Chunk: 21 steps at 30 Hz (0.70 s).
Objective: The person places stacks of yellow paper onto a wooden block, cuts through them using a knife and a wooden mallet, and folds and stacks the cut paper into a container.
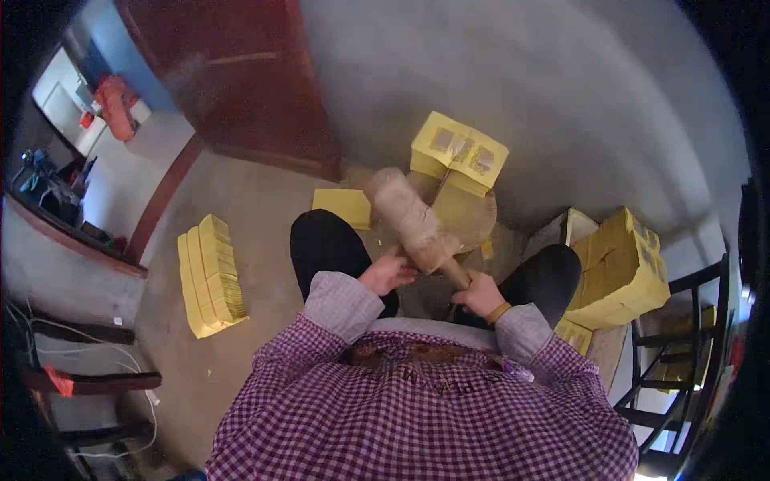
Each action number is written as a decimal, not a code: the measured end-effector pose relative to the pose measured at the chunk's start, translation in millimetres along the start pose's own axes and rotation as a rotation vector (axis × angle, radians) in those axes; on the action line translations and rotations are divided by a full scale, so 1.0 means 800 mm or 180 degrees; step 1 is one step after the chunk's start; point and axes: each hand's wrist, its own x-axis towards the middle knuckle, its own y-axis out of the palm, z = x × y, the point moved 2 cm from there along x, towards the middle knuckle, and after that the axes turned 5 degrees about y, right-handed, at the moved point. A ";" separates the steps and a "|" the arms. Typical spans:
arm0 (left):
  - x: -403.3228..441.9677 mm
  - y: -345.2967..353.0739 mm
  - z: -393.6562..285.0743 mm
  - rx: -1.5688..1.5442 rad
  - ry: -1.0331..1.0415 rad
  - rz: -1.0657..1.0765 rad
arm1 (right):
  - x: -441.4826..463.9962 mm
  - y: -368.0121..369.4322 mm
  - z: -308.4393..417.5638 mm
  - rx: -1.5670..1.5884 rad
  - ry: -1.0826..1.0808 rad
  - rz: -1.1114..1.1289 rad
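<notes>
My right hand (pixel 483 297) is wrapped round the handle of a thick wooden mallet (pixel 407 215). Its pale, worn head slants up and to the left between my knees. Close against the lower end of that head, my left hand (pixel 388 273) has its fingers curled; the mallet hides what they hold, if anything. Beyond the mallet a round wooden block (pixel 467 215) stands on the floor. A stack of yellow paper (pixel 459 151) with dark printed patches rests at the block's far side. Left of the mallet head lies a flat yellow stack (pixel 343 207).
A long bundle of yellow paper (pixel 210 275) lies on the floor at left. On the right, a large yellow pile (pixel 618 268) sits beside a dark slatted chair (pixel 682 353). A red-brown door (pixel 241 80) stands by the doorway, and a pale cable (pixel 148 401) trails at lower left.
</notes>
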 end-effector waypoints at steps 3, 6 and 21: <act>0.011 -0.009 0.008 -0.0392 -0.0042 0.0103 | 0.002 -0.008 -0.009 0.0224 0.0033 -0.0054; 0.030 -0.027 0.016 -0.0459 -0.0045 -0.0247 | -0.029 -0.028 0.004 0.0444 0.0180 -0.0072; 0.136 0.018 -0.020 0.2214 0.1012 -0.0950 | 0.012 -0.055 -0.050 -0.3587 0.0087 0.0919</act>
